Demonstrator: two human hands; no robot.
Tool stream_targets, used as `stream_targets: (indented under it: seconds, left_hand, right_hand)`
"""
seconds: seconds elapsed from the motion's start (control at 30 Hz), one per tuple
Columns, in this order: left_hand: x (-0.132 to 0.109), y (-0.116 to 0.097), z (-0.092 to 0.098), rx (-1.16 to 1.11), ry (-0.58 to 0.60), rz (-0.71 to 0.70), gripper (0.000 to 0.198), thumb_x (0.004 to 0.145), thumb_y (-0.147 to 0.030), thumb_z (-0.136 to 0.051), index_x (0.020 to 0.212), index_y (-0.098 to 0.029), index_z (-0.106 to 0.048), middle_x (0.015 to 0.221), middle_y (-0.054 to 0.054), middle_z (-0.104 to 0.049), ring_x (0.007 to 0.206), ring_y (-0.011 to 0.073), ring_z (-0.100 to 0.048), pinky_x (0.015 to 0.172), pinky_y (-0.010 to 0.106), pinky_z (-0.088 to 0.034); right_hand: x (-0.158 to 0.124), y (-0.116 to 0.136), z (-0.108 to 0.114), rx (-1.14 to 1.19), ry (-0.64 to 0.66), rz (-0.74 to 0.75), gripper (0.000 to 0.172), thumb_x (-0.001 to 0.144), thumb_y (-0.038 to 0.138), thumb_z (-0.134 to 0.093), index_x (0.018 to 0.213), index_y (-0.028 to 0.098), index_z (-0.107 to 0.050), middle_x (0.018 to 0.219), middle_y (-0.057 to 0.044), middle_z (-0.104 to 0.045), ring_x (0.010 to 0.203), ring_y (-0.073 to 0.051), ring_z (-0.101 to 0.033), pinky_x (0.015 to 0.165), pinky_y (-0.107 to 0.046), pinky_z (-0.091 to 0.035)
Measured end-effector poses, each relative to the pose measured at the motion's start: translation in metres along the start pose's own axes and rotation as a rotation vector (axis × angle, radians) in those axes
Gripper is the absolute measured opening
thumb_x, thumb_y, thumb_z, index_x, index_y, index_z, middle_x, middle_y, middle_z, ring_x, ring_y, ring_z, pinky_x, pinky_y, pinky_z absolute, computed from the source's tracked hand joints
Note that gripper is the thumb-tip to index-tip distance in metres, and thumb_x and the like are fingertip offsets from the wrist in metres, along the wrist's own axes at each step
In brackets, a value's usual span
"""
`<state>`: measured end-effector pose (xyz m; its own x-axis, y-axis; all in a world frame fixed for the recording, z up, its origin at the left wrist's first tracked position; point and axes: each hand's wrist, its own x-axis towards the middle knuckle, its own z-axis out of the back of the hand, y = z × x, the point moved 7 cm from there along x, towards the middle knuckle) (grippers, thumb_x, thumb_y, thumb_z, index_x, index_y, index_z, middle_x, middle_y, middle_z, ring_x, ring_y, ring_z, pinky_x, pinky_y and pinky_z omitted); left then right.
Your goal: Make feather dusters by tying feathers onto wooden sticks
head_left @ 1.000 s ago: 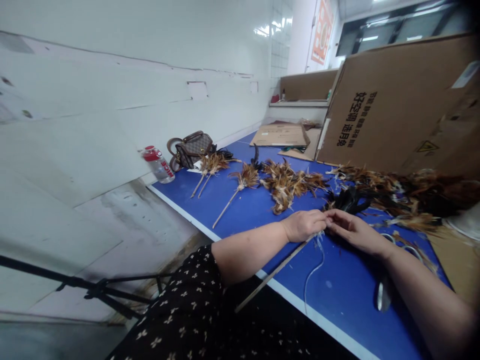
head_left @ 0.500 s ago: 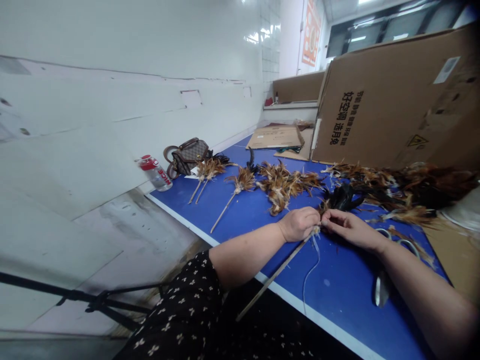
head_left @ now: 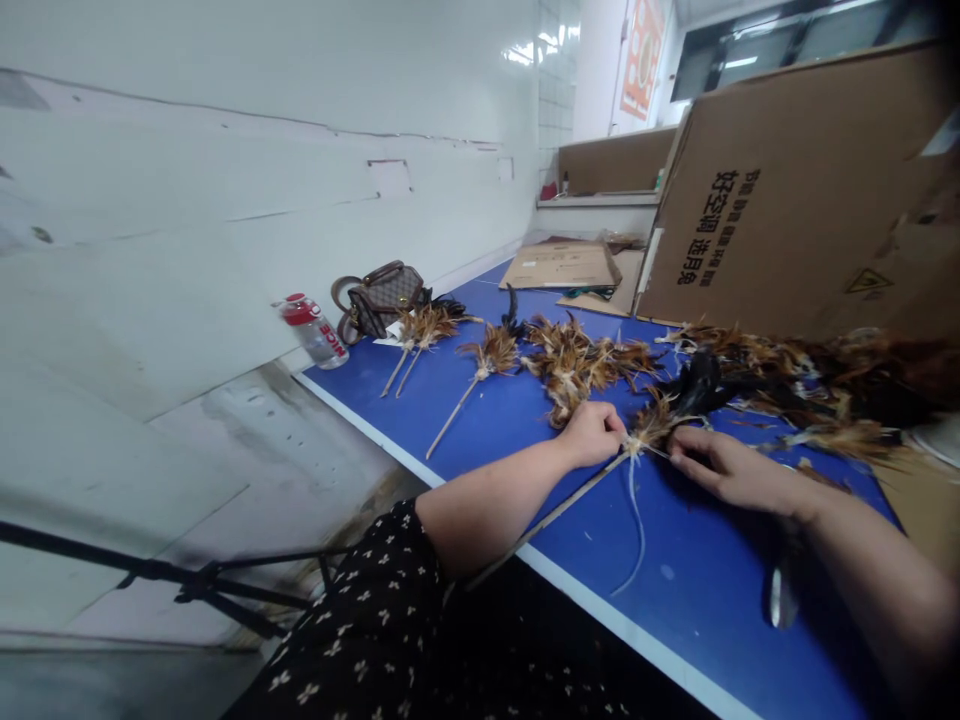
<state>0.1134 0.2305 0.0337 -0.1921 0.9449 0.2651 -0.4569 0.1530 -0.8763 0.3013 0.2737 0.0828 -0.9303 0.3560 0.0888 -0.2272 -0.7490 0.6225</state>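
Observation:
A thin stick (head_left: 562, 508) lies slanted over the table's near edge, brown and black feathers (head_left: 658, 417) bunched at its upper end. Pale string (head_left: 637, 520) hangs from the joint where feathers and stick meet. My left hand (head_left: 594, 436) is closed just left of that joint, pinching what seems to be string. On the right, my right hand (head_left: 724, 468) pinches a taut strand of string running from the joint. Metal scissors (head_left: 782, 590) lie partly hidden under my right forearm.
Three finished-looking feathered sticks (head_left: 491, 352) lie left on the blue table (head_left: 375, 420), near a bottle (head_left: 313, 332) and handbag (head_left: 386, 298). Loose feathers (head_left: 577, 360) are piled mid-table and at right (head_left: 817, 375). A large cardboard box (head_left: 795, 200) stands behind.
My hands have moved apart, left hand to the left and right hand to the right, uncovering the joint and stretching the string. The view has shifted slightly.

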Motion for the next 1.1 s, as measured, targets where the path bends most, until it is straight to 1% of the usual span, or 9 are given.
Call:
stream_targets:
  seconds: [0.1, 0.13, 0.3, 0.4, 0.53, 0.67, 0.77, 0.9, 1.1]
  left_hand:
    - [-0.002, -0.006, 0.000, 0.008, 0.010, -0.023, 0.013, 0.072, -0.007, -0.077, 0.068, -0.016, -0.070, 0.071, -0.001, -0.070, 0.069, 0.0130, -0.060, 0.072, 0.026, -0.048]
    - [-0.002, -0.007, 0.000, 0.012, 0.011, -0.032, 0.014, 0.072, -0.007, -0.077, 0.066, -0.016, -0.069, 0.070, -0.002, -0.068, 0.068, 0.0124, -0.058, 0.071, 0.026, -0.047]
    - [-0.002, -0.006, -0.006, -0.051, 0.048, -0.063, 0.018, 0.069, -0.008, -0.080, 0.064, -0.016, -0.065, 0.066, -0.004, -0.063, 0.065, 0.0103, -0.053, 0.069, 0.026, -0.041]
    - [0.001, 0.002, -0.012, -0.246, 0.078, 0.002, 0.014, 0.076, -0.016, -0.082, 0.073, -0.015, -0.068, 0.073, 0.000, -0.069, 0.067, 0.0109, -0.058, 0.072, 0.027, -0.046]
    - [0.002, 0.003, -0.019, -0.687, 0.089, 0.081, 0.032, 0.075, -0.031, -0.093, 0.084, -0.013, -0.068, 0.085, 0.005, -0.076, 0.078, 0.0121, -0.067, 0.084, 0.030, -0.052]
    - [-0.001, -0.007, -0.024, -0.973, 0.141, 0.160, 0.055, 0.070, -0.046, -0.100, 0.087, -0.017, -0.056, 0.083, 0.004, -0.076, 0.078, 0.0150, -0.073, 0.086, 0.033, -0.054]
    - [-0.004, -0.011, -0.022, -1.036, 0.092, 0.208, 0.057, 0.075, -0.049, -0.097, 0.090, -0.020, -0.050, 0.074, -0.001, -0.072, 0.071, 0.0161, -0.072, 0.079, 0.033, -0.055]
    - [-0.005, -0.013, -0.014, -1.095, -0.057, 0.195, 0.056, 0.080, -0.050, -0.093, 0.089, -0.022, -0.046, 0.066, -0.006, -0.062, 0.061, 0.0135, -0.065, 0.069, 0.029, -0.052]
    - [-0.007, -0.011, -0.013, -1.110, -0.175, 0.276, 0.052, 0.085, -0.040, -0.090, 0.085, -0.023, -0.042, 0.058, -0.011, -0.046, 0.047, 0.0055, -0.041, 0.057, 0.023, -0.040]
  right_hand:
    - [0.003, 0.019, 0.002, 0.100, -0.096, 0.039, 0.042, 0.103, 0.063, -0.062, 0.090, 0.023, -0.067, 0.101, -0.009, -0.072, 0.090, -0.024, -0.064, 0.084, -0.038, -0.053]
    - [0.004, 0.023, -0.002, 0.183, -0.116, 0.025, 0.041, 0.103, 0.063, -0.063, 0.091, 0.023, -0.067, 0.105, -0.010, -0.073, 0.091, -0.024, -0.065, 0.084, -0.038, -0.053]
    - [0.012, 0.018, -0.033, 0.817, -0.159, -0.181, 0.042, 0.101, 0.067, -0.066, 0.096, 0.025, -0.061, 0.076, -0.003, -0.067, 0.061, -0.018, -0.056, 0.054, -0.033, -0.049]
    - [0.013, 0.010, -0.040, 0.977, -0.233, -0.230, 0.043, 0.097, 0.064, -0.073, 0.089, 0.026, -0.054, 0.073, 0.003, -0.060, 0.051, -0.013, -0.049, 0.047, -0.030, -0.048]
    - [0.013, 0.005, -0.043, 0.986, -0.237, -0.238, 0.048, 0.097, 0.062, -0.075, 0.082, 0.025, -0.049, 0.063, 0.009, -0.043, 0.045, -0.009, -0.036, 0.047, -0.029, -0.048]
    - [0.014, 0.004, -0.046, 0.975, -0.235, -0.246, 0.048, 0.097, 0.065, -0.074, 0.085, 0.025, -0.051, 0.064, 0.010, -0.035, 0.047, -0.007, -0.029, 0.044, -0.025, -0.041]
    - [0.014, 0.002, -0.047, 0.962, -0.244, -0.247, 0.050, 0.096, 0.067, -0.075, 0.086, 0.025, -0.050, 0.066, 0.009, -0.036, 0.050, -0.007, -0.029, 0.044, -0.022, -0.033]
    - [0.016, 0.001, -0.048, 0.924, -0.270, -0.235, 0.054, 0.095, 0.068, -0.076, 0.083, 0.025, -0.046, 0.066, 0.009, -0.036, 0.051, -0.007, -0.027, 0.045, -0.021, -0.022]
    - [0.020, 0.004, -0.055, 0.805, -0.280, -0.217, 0.057, 0.095, 0.073, -0.073, 0.080, 0.026, -0.044, 0.061, 0.009, -0.037, 0.050, -0.009, -0.028, 0.045, -0.023, -0.023]
